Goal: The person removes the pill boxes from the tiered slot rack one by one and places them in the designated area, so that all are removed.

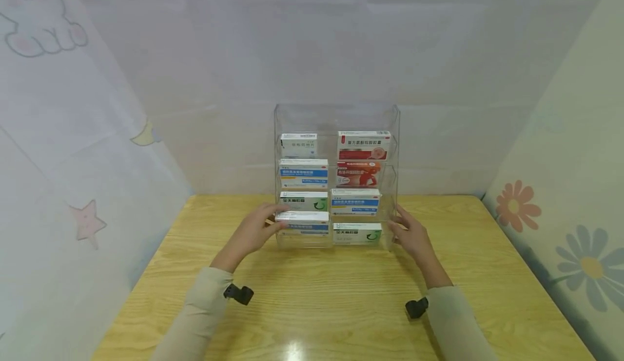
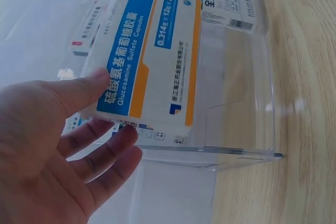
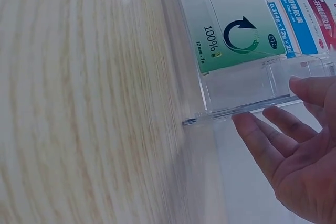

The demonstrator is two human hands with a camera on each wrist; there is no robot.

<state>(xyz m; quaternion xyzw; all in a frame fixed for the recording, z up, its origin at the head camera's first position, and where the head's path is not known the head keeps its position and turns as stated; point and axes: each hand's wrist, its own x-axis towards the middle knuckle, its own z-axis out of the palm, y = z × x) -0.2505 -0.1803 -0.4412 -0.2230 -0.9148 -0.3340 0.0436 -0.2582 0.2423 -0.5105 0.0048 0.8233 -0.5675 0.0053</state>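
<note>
A clear display rack (image 1: pixel 336 116) with two columns of pockets stands on the table. In the left wrist view, my left hand (image 2: pixel 68 135) pinches a blue, white and orange glucosamine capsule box (image 2: pixel 160 61), thumb on its front and fingers beneath. The head view shows this box at the bottom left pocket, overlapping the green-and-white box (image 1: pixel 303 200) above. My right hand (image 1: pixel 411 236) holds the rack's lower right edge, thumb in front and fingers at the side. Beside it, another green-and-white box (image 3: pixel 231 30) sits in the bottom right pocket.
Higher pockets hold a pale box (image 1: pixel 299 147), two red-and-white boxes, one the upper right box (image 1: pixel 363 147), and more blue-and-white boxes, such as the right one (image 1: pixel 355 202). The wooden table (image 1: pixel 312 296) meets a white cloth backdrop (image 1: pixel 219 106) behind the rack.
</note>
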